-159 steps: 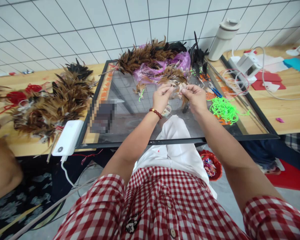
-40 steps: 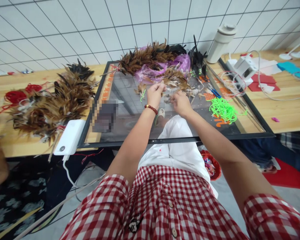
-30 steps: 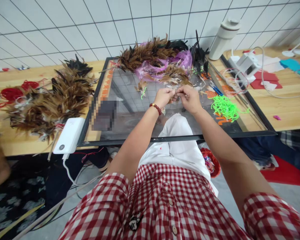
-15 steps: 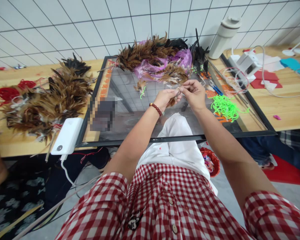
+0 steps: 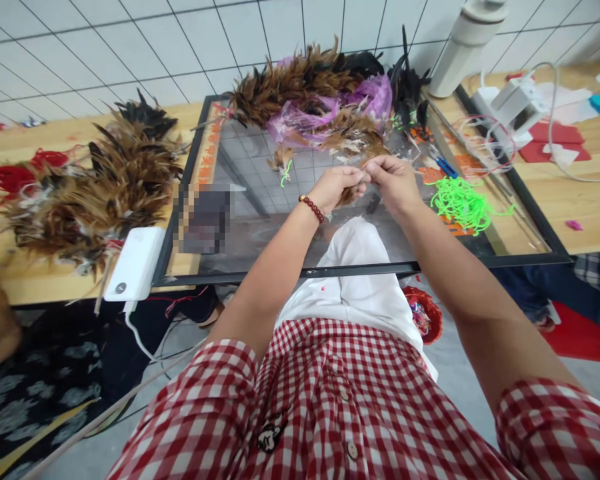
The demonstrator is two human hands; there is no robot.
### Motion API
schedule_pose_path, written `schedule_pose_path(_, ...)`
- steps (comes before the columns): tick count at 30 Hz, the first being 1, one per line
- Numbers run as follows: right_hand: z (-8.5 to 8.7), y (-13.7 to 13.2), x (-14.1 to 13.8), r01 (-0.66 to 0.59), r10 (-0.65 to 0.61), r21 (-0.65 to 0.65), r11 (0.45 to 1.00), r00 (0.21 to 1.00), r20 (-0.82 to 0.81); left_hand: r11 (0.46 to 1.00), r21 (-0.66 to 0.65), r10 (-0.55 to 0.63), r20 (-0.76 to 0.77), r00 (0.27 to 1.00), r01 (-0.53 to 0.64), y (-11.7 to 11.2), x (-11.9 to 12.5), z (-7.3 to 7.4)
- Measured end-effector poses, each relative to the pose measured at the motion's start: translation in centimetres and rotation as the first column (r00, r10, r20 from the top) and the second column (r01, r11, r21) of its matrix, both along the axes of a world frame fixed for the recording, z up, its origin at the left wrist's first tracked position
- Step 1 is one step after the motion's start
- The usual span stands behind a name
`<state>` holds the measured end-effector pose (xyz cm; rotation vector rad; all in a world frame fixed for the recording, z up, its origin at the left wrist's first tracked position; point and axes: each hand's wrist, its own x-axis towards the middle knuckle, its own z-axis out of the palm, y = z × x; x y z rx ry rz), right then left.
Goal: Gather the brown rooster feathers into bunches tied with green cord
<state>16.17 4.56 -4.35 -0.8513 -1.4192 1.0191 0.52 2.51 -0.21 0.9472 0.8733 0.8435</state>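
Observation:
My left hand [image 5: 336, 187] and my right hand [image 5: 393, 181] meet above a black-framed glass panel [image 5: 260, 227]. Both are closed, pinching a small bunch of brown feathers [image 5: 351, 194] that hangs between them. Just beyond my hands lies a loose heap of brown feathers [image 5: 353, 141] beside a purple plastic bag [image 5: 330, 113]. A red bead bracelet [image 5: 312, 208] circles my left wrist.
A large bundle of brown and black feathers [image 5: 100, 187] lies on the wooden table at the left, by red cord [image 5: 10, 177] and a white power bank [image 5: 135, 263]. Neon green cord [image 5: 463, 203] lies right of my hands. A white flask [image 5: 467, 43] stands at the back right.
My right hand reached into the loose feathers, then came back to my left hand. Both hands now hold the small feather bunch together. The view has tilted down a little.

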Motion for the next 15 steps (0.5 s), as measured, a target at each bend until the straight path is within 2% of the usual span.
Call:
schedule_pose_path(4,-0.9,0.6,0.3,0.064,-0.069,0.061,0.996,0.995,0.077,0.999,0.003,0.052,-0.004,0.999,-0.052,-0.4,1.1,-0.3)
schedule_pose_path(7,-1.6,1.2,1.0,0.152,-0.173,0.123,0.981,0.968,0.181,0.981,0.063,0.187,-0.054,0.981,-0.183,0.0,1.5,-0.5)
schedule_pose_path(9,-1.4,1.3,1.5,0.198,-0.248,0.189,0.962,0.924,0.29,0.945,0.091,0.318,-0.035,0.948,-0.314,0.7,0.9,-0.2)
schedule_pose_path(10,-1.1,1.3,1.7,0.189,-0.265,0.229,0.955,0.89,0.37,0.911,0.105,0.4,-0.001,0.916,-0.398,1.1,0.4,0.1)
schedule_pose_path(12,-0.3,1.3,1.6,0.095,-0.243,0.282,0.955,0.794,0.556,0.806,0.105,0.579,0.058,0.813,-0.582,2.0,-0.8,0.6)
schedule_pose_path(15,0.3,2.1,0.3,-0.038,-0.167,0.256,0.966,0.665,0.728,0.655,0.062,0.747,0.096,0.657,-0.753,3.0,-2.4,0.9)
